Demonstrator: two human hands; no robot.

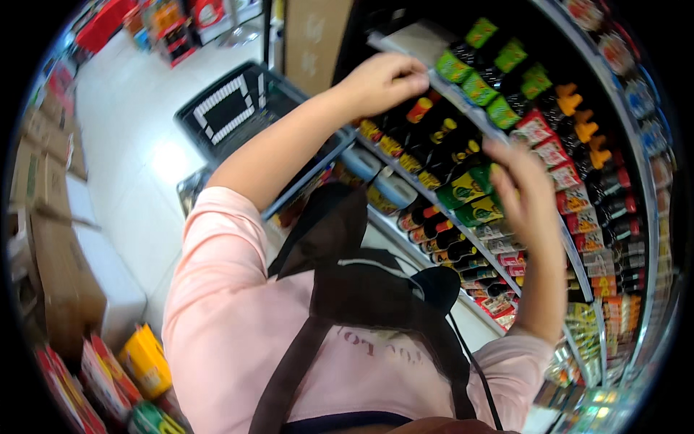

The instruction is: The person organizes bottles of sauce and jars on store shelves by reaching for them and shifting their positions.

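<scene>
My left hand [387,81] is at the left end of a shelf's front rail [461,97], its fingers curled and their tips at the rail. Whether it grips the rail is hidden. Green packets [477,87] stand on that shelf just beyond it. Further right, my right hand [523,187] is blurred, with thumb and fingers apart and nothing seen between them. Its fingertips overlap the same rail in view; I cannot tell if they touch. Below it are green-and-yellow pouches [469,198], with red-and-white packets [539,144] beside it on the upper shelf.
Dark bottles with red caps [425,225] and blue-labelled jugs [393,187] stand on the lower shelf. A dark plastic basket or crate [217,141] is at my left. Cardboard cartons [59,266] line the floor's far left. A brown board [314,43] stands upright beside the shelving.
</scene>
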